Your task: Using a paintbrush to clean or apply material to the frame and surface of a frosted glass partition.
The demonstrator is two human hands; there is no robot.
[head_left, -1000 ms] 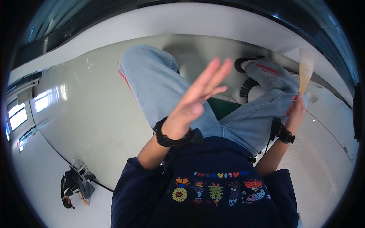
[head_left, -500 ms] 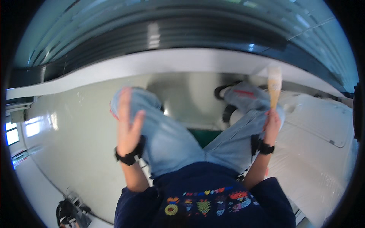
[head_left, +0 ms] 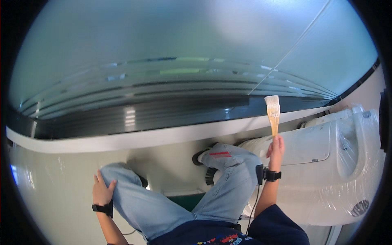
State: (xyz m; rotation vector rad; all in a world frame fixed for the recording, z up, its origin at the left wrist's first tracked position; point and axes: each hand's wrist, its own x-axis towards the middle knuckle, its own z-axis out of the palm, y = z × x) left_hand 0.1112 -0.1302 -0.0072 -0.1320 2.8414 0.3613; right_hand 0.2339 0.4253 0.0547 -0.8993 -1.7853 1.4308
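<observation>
My right hand grips a flat brush by its wooden handle, holding it upright with the pale bristles at the top, against the view of the glass. My left hand rests at the outer side of my left knee, its fingers apart and holding nothing. Both wrists wear black strapped devices. I sit with my jeans-clad legs bent, and a dark shoe shows past the right leg, near a round black bristled part.
A frosted glass partition with striped bands spans the front, above a white ledge and a dark strip. To my right sits a bulky white plastic-wrapped machine. The pale glossy floor stretches to my left.
The view has tilted up onto the glass. My left hand has moved from raised in mid-air down beside the left knee. My right hand keeps the brush upright.
</observation>
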